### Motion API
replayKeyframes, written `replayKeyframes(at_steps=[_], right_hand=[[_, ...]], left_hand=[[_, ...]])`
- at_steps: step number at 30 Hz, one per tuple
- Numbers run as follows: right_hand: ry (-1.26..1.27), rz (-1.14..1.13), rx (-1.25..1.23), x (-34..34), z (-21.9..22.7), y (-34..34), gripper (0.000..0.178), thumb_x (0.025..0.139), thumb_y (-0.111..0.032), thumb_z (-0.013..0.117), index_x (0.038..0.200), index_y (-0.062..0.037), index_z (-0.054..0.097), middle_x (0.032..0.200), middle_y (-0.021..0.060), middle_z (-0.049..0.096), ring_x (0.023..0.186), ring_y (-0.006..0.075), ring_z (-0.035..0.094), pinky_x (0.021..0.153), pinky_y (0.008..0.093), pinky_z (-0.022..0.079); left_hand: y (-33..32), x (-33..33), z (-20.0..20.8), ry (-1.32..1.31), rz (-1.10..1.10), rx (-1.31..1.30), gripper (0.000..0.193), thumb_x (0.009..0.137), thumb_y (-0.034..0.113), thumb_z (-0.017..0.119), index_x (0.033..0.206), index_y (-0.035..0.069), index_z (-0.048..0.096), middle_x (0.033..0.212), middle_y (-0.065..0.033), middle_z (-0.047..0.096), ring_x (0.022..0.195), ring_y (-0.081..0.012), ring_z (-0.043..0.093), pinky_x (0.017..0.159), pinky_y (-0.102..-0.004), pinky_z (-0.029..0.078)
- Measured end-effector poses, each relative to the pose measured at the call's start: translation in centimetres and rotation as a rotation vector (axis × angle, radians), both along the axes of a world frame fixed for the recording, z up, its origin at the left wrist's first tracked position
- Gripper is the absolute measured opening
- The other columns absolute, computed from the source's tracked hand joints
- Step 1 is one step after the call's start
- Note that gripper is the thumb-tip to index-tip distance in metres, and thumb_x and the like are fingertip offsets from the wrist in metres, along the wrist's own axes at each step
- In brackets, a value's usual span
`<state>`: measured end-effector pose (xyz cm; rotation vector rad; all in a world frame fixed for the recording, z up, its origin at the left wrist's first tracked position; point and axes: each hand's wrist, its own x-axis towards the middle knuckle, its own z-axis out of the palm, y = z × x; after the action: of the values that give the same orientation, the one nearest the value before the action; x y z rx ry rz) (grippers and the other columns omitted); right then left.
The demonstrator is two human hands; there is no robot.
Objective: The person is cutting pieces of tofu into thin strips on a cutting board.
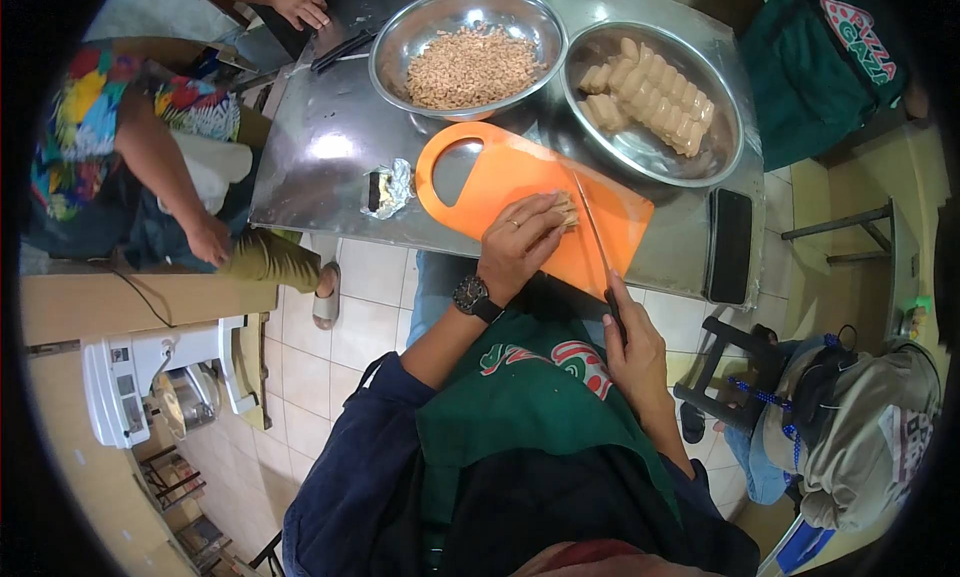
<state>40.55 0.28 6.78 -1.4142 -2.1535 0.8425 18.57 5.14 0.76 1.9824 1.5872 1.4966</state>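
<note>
On an orange cutting board (510, 177) with a handle hole, my left hand (520, 239) presses down on a bundle of pale brown sausages (568, 211), fingers bent over it. My right hand (637, 345) grips the black handle of a long kitchen knife (592, 222). Its blade stands just right of the sausages' end, pointing away from me. Beyond the board, a steel bowl (385, 85) holds small chopped tan pieces (470, 69). To its right, another steel bowl (735, 117) holds rows of whole pale brown sausages (655, 97) that look wrapped in clear film.
The steel table (310, 192) bears crumpled foil (392, 189) left of the board and a black phone (730, 247) at the right edge. Other people stand at left, with a hand (298, 5) on the far edge. A dark stool (730, 372) stands low right.
</note>
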Motion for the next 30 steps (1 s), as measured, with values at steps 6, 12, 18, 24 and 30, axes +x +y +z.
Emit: replayKeyframes(at_steps=[6,12,18,24,30], right_hand=[[-0.022,-0.002,-0.081,-0.1,0.0,-0.4,0.057,0.093,-0.007,0.053,0.147,-0.0157,0.039,0.100,0.0169,0.061,0.089,0.0336,0.063,0.079,0.0409,0.050],[-0.003,-0.012,-0.009,0.1,-0.3,-0.4,0.058,0.093,-0.010,0.054,0.148,-0.0188,0.038,0.087,0.0151,0.058,0.074,0.0345,0.061,0.067,0.0441,0.051],[0.009,-0.026,-0.012,0.3,0.0,-0.3,0.057,0.093,-0.011,0.054,0.148,-0.0186,0.039,0.089,0.0154,0.058,0.077,0.0347,0.062,0.070,0.0437,0.051],[0.027,-0.018,-0.013,0.7,0.0,-0.2,0.057,0.093,-0.011,0.054,0.148,-0.0182,0.039,0.093,0.0166,0.060,0.081,0.0352,0.063,0.072,0.0437,0.051],[0.022,-0.012,-0.030,0.5,0.2,-0.1,0.057,0.093,-0.010,0.054,0.148,-0.0177,0.039,0.094,0.0174,0.060,0.082,0.0354,0.063,0.073,0.0435,0.051]], left_hand=[[-0.1,0.2,0.1,0.012,0.017,0.005,0.018,0.079,0.009,0.075,0.096,0.004,0.069,0.111,-0.0145,0.068,0.108,-0.0296,0.064,0.092,-0.0377,0.052],[-0.1,0.1,0.5,0.010,0.004,0.010,0.024,0.077,0.005,0.077,0.098,0.001,0.068,0.115,-0.0174,0.067,0.108,-0.0313,0.065,0.091,-0.0369,0.052],[-0.8,-0.6,0.7,-0.029,-0.001,-0.029,0.034,0.075,0.008,0.078,0.106,0.003,0.066,0.120,-0.0158,0.065,0.114,-0.0322,0.061,0.095,-0.0382,0.050],[-1.9,-1.6,1.6,0.071,0.031,-0.139,0.052,0.070,0.012,0.082,0.117,0.004,0.061,0.121,-0.0138,0.064,0.113,-0.0314,0.059,0.097,-0.0402,0.046],[-1.6,-1.9,0.8,0.056,0.003,-0.150,0.053,0.071,0.012,0.081,0.119,0.004,0.061,0.116,-0.0137,0.065,0.107,-0.0311,0.061,0.091,-0.0380,0.049]])
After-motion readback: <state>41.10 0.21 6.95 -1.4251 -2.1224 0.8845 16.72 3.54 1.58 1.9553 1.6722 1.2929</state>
